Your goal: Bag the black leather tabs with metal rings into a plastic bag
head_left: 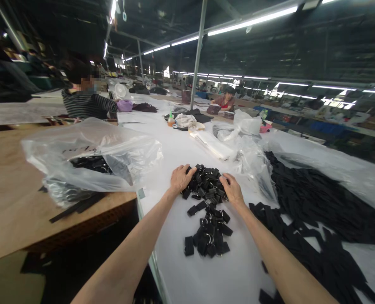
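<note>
Your left hand [181, 178] and right hand [233, 189] flanked the pile of black ringed tabs [208, 180] on the white surface [241, 266]. Both hands were partly open, fingers loosely curved at its edges; whether either pinched a tab, I couldn't tell. A smaller cluster [210, 236] lay nearer you, black strips [316, 194] to your right.

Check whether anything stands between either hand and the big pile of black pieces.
Nothing visible stands in the way: the left hand is at the left edge of the big pile, the right hand at its right. The smaller cluster lies nearer the camera, not between.
</note>
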### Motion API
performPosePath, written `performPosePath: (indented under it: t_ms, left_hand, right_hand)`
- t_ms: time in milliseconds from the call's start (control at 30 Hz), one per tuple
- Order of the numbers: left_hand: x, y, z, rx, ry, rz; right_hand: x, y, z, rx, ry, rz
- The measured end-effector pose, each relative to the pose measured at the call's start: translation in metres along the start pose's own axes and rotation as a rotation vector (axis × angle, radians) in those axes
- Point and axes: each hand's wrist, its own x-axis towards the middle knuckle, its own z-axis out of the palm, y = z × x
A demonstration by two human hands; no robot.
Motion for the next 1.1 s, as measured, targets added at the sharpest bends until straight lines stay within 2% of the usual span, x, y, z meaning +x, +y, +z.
performPosePath:
  t_ms: [167,333,533,700,900,1000,1100]
  left_hand:
    - [-0.006,0.014,0.014,-0.220,-0.007,0.055]
    - [-0.015,0.031,0.027,-0.474,0.040,-0.015]
    - [-0.022,0.051,0.037,-0.699,0.081,-0.122]
    - [-0.032,0.075,0.041,-0.776,0.166,-0.174]
    - [-0.046,0.111,0.042,-0.804,0.254,-0.124]
    - [-0.051,0.128,0.039,-0.807,0.281,-0.128]
    - [-0.056,0.139,0.032,-0.812,0.308,-0.142]
  right_hand:
    - [-0.002,-0.010,0.009,0.134,-0.034,-0.039]
    - [-0.011,-0.035,0.025,0.331,0.005,-0.050]
    - [-0.015,-0.055,0.034,0.615,0.055,0.108]
    - [-0.021,-0.063,0.026,0.788,0.114,0.254]
    - [-0.026,-0.070,0.005,0.915,0.194,0.353]
    - [-0.025,-0.073,-0.007,0.925,0.225,0.365]
    - [-0.026,-0.077,-0.017,0.835,0.215,0.310]
